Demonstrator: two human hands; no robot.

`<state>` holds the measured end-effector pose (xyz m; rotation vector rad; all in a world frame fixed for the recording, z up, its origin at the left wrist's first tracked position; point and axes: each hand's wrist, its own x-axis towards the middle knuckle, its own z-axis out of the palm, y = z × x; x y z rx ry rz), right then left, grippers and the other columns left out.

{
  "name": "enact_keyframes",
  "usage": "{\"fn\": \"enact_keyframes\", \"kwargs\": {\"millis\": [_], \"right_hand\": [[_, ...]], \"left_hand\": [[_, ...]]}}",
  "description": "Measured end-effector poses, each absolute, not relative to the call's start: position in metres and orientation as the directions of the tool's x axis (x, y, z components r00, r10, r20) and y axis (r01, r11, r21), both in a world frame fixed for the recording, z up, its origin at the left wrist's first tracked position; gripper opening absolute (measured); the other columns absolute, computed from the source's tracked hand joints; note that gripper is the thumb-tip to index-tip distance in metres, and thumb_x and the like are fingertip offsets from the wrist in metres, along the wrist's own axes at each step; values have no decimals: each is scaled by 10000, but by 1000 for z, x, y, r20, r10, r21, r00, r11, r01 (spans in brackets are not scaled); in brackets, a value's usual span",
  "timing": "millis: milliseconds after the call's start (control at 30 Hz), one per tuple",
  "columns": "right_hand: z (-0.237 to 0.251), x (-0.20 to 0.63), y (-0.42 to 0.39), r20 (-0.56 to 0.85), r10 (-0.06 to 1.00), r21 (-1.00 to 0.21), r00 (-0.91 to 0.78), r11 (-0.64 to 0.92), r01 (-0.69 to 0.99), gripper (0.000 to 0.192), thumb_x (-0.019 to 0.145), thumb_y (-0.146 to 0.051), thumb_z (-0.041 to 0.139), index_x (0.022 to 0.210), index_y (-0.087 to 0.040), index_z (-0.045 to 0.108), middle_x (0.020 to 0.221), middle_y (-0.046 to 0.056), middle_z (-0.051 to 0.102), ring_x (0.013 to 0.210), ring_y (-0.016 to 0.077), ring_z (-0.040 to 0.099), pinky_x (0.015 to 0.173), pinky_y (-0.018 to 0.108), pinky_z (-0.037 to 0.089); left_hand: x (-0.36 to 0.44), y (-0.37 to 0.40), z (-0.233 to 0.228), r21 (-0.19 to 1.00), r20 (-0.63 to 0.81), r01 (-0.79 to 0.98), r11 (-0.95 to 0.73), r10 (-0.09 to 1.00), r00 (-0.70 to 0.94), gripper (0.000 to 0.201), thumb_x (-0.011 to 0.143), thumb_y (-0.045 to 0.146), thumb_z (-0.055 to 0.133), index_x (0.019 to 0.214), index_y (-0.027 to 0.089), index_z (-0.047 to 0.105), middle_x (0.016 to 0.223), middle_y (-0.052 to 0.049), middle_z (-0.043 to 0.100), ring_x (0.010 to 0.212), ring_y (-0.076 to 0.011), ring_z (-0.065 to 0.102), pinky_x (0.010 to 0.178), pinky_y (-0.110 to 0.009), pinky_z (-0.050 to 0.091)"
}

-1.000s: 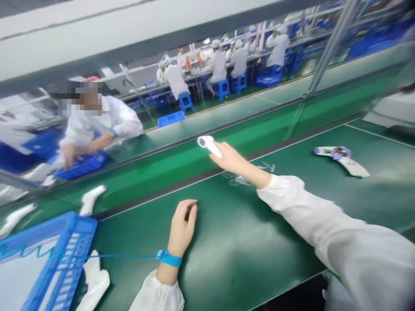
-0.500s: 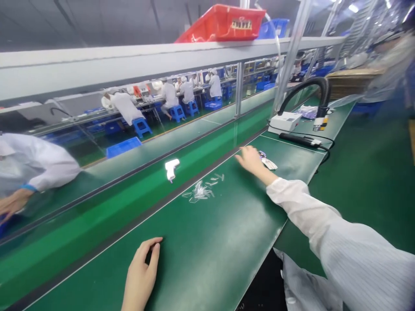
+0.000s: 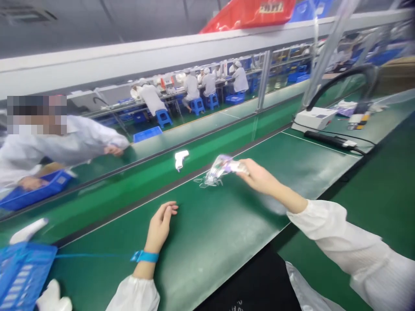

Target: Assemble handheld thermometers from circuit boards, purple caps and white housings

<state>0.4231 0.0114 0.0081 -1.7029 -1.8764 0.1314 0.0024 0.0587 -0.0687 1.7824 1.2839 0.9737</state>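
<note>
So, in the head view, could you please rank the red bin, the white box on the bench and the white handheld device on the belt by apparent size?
1. red bin, partly cut off by the frame
2. white box
3. white handheld device
All sit at different depths, so true sizes stay unsure.

Left hand (image 3: 159,226) flat, fingers loosely curled; right hand (image 3: 257,177) outstretched, fingers pinched closed.

White long sleeves w/ gathered cuffs on both arms. Left hand (image 3: 159,226): blue wrist strap (image 3: 145,256) w/ thin blue cord (image 3: 90,255) running off left. Right hand (image 3: 259,178) bare.
</note>
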Motion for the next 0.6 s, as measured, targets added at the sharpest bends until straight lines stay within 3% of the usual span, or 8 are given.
{"fn": "enact_keyframes", "kwargs": {"millis": [100,167,233,333,433,500,600], "right_hand": [[3,343,31,342,854,-444,-393,515,733,357,1081,-349,573,1405,-201,599,1291,138,713,1171,289,717,989,451,607],[-4,299,41,342,766,-449,-544,642,622,360,1071,-308,581,1413,-197,606,1281,143,718,1166,291,717,982,461,610],[-11,271,52,350,698,-447,-625,711,543,362,1084,-286,547,1425,-176,600,1262,157,715,1113,292,724,937,469,618],[-18,251,73,376,629,-430,-680,769,474,365,1104,-330,529,1408,-141,601,1227,174,709,1062,302,715,894,484,617],[-19,244,94,450,599,-449,-663,793,411,423,1082,-457,599,1372,-150,613,1247,179,697,1147,326,682,964,520,594],[-19,241,104,499,624,-514,-601,772,375,394,1088,-466,593,1349,-171,610,1246,166,690,1163,308,670,975,499,588],[-21,237,109,530,680,-618,-507,719,318,264,1108,-397,569,1267,-191,612,1142,120,686,1028,240,673,885,407,595]], "left_hand": [[1,55,-67,966,166,144,-215,941,295,827,965,833,498,1360,121,643,1261,-221,777,1044,-308,803,990,-474,631],[-1,50,-66,990,129,10,-139,936,327,930,868,880,614,1418,131,596,1255,-235,779,989,-325,821,912,-468,663],[-1,46,-65,999,38,-30,-30,946,320,909,825,838,720,1390,136,600,1139,-208,810,902,-314,833,847,-449,682],[1,44,-63,994,-66,-70,83,973,221,814,852,759,762,1339,128,599,1029,-168,819,771,-270,824,733,-401,684],[4,45,-62,992,-68,-97,83,986,151,706,882,695,774,1290,138,626,1034,-141,808,798,-240,816,742,-362,674],[6,47,-62,996,-58,-58,68,985,165,626,923,653,755,1266,140,648,969,-112,798,775,-211,794,728,-326,653],[11,49,-64,998,-60,15,58,965,254,557,989,607,696,1305,151,646,915,-85,783,707,-179,753,650,-282,608]]}}
